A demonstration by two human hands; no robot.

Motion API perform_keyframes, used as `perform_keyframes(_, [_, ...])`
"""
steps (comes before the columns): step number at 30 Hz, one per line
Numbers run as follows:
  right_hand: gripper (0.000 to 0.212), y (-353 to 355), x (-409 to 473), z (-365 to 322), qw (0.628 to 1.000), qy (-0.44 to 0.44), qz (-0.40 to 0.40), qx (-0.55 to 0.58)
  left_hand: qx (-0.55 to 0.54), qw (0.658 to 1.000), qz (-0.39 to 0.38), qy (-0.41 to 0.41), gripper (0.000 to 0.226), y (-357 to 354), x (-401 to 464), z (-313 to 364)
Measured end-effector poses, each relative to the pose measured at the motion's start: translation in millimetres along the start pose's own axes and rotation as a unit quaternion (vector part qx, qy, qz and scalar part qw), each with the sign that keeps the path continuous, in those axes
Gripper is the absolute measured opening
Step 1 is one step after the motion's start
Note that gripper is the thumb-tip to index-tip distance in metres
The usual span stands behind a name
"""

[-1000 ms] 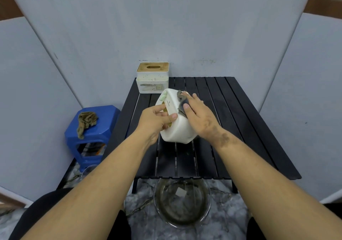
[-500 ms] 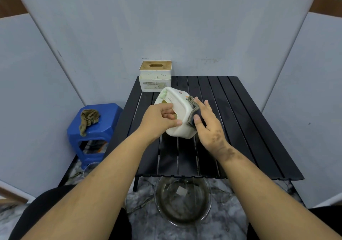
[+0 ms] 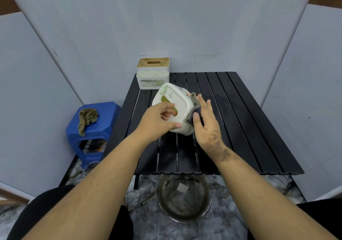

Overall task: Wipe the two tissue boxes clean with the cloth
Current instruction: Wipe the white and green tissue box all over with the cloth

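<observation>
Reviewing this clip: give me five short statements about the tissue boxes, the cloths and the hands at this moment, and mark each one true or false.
1. The left hand grips the rounded white tissue box, tilted above the black table. True.
2. The right hand presses a grey cloth against the box's side. True.
3. The second tissue box lies on its side at the table's near edge. False: it stands upright at the far left corner, wooden lid up.
4. The blue stool carries a crumpled brown cloth. True.
5. The glass bowl stands on the table. False: it sits on the floor below the table's near edge.
</observation>
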State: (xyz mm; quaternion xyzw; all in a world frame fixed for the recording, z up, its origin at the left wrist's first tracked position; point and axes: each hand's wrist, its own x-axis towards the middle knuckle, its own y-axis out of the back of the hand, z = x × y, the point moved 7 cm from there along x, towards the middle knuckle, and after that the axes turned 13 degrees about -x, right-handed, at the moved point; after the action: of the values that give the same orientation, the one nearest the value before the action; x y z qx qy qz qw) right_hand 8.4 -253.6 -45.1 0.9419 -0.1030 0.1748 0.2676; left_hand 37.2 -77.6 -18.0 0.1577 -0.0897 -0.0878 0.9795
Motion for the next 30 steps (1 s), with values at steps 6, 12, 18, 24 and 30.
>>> perform_keyframes(6, [0.059,-6.7,-7.2,-5.0,0.998,0.043,0.032,-0.044,0.013,0.999,-0.030,0.004,0.078,-5.3,3.1,1.9])
perform_keyframes(12, [0.032,13.3,42.3,-5.5,0.995,-0.056,-0.080,0.036,0.074,0.996,-0.056,0.003,0.077,-10.7,3.0,2.4])
perform_keyframes(18, [0.035,14.2,9.4,1.9,0.994,-0.067,-0.058,0.069,0.138,0.984,-0.114,0.001,0.065,-6.1,5.7,14.9])
perform_keyframes(24, [0.041,22.1,-13.5,8.6,0.997,-0.067,-0.026,0.039,0.187,0.968,-0.160,-0.040,0.049,-4.9,-0.7,18.3])
perform_keyframes(30, [0.037,32.7,10.6,-15.5,0.991,-0.012,-0.096,-0.088,0.188,0.963,-0.119,-0.155,0.024,1.3,-11.0,20.3])
